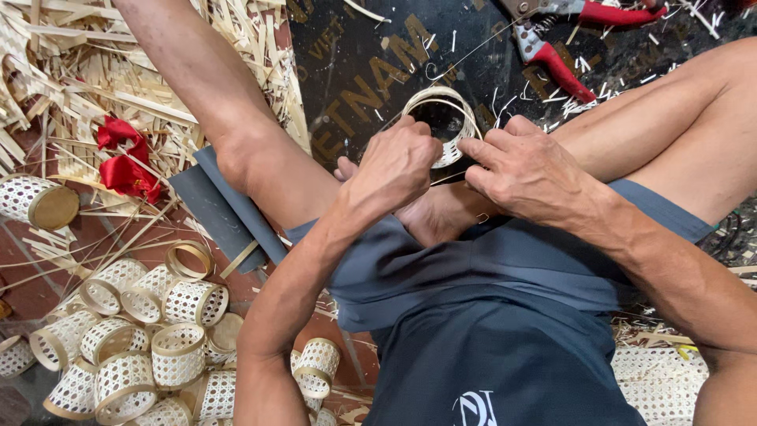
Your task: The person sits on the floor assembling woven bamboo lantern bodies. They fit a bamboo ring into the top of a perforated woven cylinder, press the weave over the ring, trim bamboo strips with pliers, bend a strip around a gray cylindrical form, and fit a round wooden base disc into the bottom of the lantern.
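My left hand (394, 162) and my right hand (524, 170) meet over my crossed legs, both gripping a small round woven bamboo cup (445, 118). The cup lies on its side with its open mouth toward me, pale rim and lattice wall showing. Left fingers pinch its near left edge; right fingers press on its right side and lower edge. A thin bamboo strand runs up and to the right from the cup. My feet sit just below the hands.
Several finished woven cups (158, 331) lie piled at lower left, one more (35, 201) at far left. Bamboo strips and scraps (95, 71) with red ribbon (122, 162) cover the upper left. Red-handled shears (552, 59) lie on a dark mat (355, 47). Woven sheet (658, 379) at lower right.
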`<state>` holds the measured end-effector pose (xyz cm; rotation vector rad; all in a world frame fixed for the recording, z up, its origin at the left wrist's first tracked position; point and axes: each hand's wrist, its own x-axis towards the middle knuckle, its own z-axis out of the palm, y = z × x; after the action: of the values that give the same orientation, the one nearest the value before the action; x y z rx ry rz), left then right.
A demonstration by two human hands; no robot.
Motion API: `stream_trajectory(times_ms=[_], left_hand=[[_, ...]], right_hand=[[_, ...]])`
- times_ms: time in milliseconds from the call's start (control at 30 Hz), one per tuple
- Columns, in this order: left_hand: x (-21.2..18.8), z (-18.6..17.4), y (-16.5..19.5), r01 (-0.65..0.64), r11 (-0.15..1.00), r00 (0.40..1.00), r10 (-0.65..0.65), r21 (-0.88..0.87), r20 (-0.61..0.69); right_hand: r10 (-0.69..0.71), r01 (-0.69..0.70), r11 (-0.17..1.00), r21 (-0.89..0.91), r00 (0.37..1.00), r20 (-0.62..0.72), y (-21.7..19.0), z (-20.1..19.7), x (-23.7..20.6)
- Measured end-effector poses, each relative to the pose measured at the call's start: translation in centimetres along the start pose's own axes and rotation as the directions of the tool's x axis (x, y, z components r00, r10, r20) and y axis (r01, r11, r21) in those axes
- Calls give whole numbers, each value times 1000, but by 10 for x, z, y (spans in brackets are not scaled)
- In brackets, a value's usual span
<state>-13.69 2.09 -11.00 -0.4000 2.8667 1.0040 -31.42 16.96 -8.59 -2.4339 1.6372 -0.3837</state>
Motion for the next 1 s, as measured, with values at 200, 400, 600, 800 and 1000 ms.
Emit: stream_trajectory(times_ms=[200,400,600,800,1000], left_hand=[[-19,7,-3,-65,996,998,63,-58,-26],[-27,23,-10,-253,966,936,258,54,-240],[-30,24,-6,-265,961,882,277,85,-381],[-34,24,-1,-281,943,868,330,179,-371],[-36,22,3,-284,929,846,359,236,-394]], right_hand=[[9,-9,999,34,1000,-3,3,3,-2],[29,-25,997,77,998,-55,-1,8,-3],[57,-35,983,180,992,-115,-8,13,0],[59,-46,993,106,990,-125,-14,17,-6],[97,-89,995,54,980,-173,-19,20,-7]])
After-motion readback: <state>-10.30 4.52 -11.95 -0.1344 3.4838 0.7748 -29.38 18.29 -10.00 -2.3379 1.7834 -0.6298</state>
